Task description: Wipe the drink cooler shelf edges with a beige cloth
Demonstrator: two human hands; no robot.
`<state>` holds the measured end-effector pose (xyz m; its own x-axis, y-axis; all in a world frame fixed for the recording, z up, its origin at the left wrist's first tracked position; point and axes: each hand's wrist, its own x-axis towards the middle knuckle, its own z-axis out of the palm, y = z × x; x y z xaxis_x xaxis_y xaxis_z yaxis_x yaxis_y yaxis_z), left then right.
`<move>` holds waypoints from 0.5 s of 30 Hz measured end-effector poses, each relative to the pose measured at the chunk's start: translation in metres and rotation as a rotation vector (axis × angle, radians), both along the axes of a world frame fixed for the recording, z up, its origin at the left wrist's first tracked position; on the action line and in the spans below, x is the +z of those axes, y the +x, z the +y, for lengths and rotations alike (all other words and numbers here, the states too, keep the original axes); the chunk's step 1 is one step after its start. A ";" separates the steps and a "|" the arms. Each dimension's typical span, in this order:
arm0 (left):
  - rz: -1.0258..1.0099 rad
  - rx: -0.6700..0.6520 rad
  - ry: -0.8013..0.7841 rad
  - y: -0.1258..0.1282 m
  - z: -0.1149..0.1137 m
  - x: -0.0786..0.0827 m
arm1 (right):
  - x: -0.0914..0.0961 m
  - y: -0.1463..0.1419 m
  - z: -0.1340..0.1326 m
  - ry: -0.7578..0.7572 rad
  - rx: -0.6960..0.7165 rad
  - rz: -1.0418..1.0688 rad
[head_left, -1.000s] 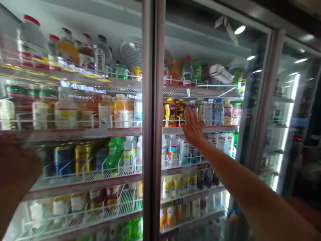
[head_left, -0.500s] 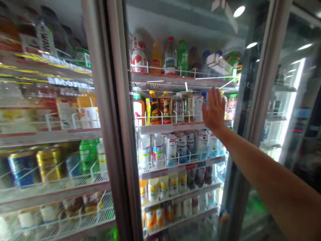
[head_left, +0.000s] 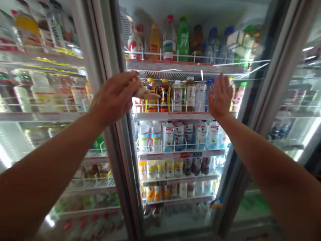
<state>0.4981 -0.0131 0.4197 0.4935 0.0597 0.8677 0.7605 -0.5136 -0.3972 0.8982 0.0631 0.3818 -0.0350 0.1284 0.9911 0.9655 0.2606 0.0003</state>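
My right hand point(head_left: 220, 97) is raised in front of the middle glass door point(head_left: 240, 140), its fingers stretched out and the palm towards the glass. Bottles on the second shelf show behind it. My left hand point(head_left: 116, 95) is at the door's left edge, over the metal frame point(head_left: 125, 160). Its fingers are bent and pressed together, and partly blurred. A pale, tapering shape point(head_left: 147, 93) extends from its fingertips across the dark bottles point(head_left: 164, 95). I cannot tell whether that is something held or a reflection in the glass.
Behind the glass, shelves carry rows of drinks, among them a green bottle point(head_left: 183, 38) and white cartons point(head_left: 168, 134). Another drinks fridge section point(head_left: 42, 115) is on the left, with metal uprights point(head_left: 97, 43) between. More shelves point(head_left: 283, 115) show on the right.
My left hand has come into view from the lower left and reached the door's left edge. My right hand stays flat before the glass. The view has tilted down a little.
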 end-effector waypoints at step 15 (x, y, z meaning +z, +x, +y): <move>-0.501 0.216 0.218 0.063 0.068 -0.028 | 0.018 0.053 0.016 0.063 0.125 -0.178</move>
